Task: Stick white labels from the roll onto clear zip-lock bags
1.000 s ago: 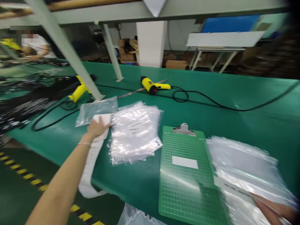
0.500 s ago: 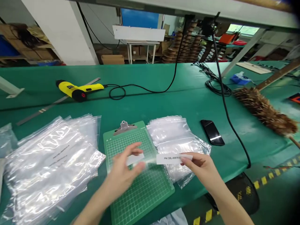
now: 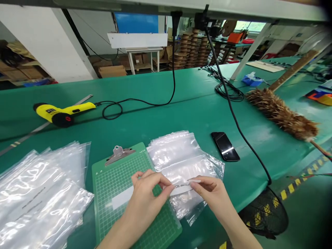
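Observation:
A white printed label [image 3: 181, 188] with black lettering is stretched between my two hands. My left hand [image 3: 149, 195] pinches its left end, and my right hand [image 3: 209, 192] pinches the other end, where the strip bends up. Both hands are above the gap between a green gridded clipboard [image 3: 114, 188] and a stack of clear zip bags [image 3: 176, 152]. Partly behind my left hand, a blank white strip [image 3: 121, 198] lies over the clipboard; whether that hand also touches it, I cannot tell. The clipboard's metal clip [image 3: 119, 154] is at its far end.
Larger printed clear bags [image 3: 38, 197] are piled at the left. A yellow heat gun [image 3: 62, 113] lies behind them across a metal ruler, its black cord running right. A phone [image 3: 225, 146], a feather duster [image 3: 282, 114] and coiled cables [image 3: 229, 91] are on the right.
My left hand has moved right and taken hold of the label's left end. The label now bends at my right fingers. The view has shifted, so the bench items appear further left.

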`<state>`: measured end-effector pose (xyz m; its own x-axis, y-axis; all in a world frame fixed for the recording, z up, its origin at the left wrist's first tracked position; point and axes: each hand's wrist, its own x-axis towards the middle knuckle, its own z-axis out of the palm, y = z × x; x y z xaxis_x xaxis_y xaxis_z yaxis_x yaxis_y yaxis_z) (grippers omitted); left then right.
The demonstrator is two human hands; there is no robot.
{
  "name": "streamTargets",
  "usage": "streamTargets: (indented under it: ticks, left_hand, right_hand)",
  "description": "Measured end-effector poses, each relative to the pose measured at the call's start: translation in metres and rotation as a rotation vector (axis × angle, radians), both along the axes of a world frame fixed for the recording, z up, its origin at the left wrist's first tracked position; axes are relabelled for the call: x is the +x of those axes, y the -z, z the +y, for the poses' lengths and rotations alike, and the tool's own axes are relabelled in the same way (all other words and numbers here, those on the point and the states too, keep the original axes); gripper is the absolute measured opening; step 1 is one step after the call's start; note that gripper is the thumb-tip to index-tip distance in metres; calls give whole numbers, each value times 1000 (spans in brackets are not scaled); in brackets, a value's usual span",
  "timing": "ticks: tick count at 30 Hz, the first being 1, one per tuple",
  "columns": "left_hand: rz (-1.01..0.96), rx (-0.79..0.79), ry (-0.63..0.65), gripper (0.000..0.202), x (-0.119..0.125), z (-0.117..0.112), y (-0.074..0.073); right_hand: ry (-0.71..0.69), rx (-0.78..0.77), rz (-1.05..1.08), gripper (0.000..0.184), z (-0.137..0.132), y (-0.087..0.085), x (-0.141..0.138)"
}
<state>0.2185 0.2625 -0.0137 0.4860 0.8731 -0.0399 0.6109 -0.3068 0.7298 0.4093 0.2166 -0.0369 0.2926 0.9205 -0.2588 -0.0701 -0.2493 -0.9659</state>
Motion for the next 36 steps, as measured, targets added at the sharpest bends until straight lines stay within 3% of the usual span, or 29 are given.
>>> streamTargets:
  ticks: [2, 6, 9, 12, 15, 20, 24, 27, 31, 34, 36]
  left_hand:
    - [42, -89, -25, 19, 7, 16, 7]
    - [197, 130, -184, 31, 35, 67, 29]
    - [260, 190, -264, 36, 56, 109, 51]
    - [286, 176, -242, 22, 65, 139, 65]
    - [254, 155, -212, 12, 65, 149, 66]
    - [96, 56, -192, 21, 42, 141, 47]
    - [21, -116, -181, 24, -28, 116, 38]
    - [72, -143, -269, 24, -89, 88, 41]
    - [247, -3, -438, 27, -132, 53, 51]
    - [351, 139, -535, 38, -136, 35, 60]
    - [405, 217, -509, 45, -135, 24, 65]
  right_hand:
    - [-12, 11, -59, 13, 3, 2, 9]
    - [118, -7, -250, 15, 3, 10, 31]
    - [158, 123, -470, 13, -2, 13, 48]
    - [86, 341, -670, 13, -9, 10, 63]
    - [123, 295, -702, 10, -13, 9, 75]
    - [349, 44, -424, 14, -11, 21, 82]
    - [351, -21, -167, 22, -7, 25, 80]
    - [345, -67, -99, 26, -3, 23, 70]
    - [212, -177, -41, 26, 2, 26, 21]
    - [7, -188, 69, 23, -2, 34, -34]
    - [-95, -189, 138, 21, -4, 41, -63]
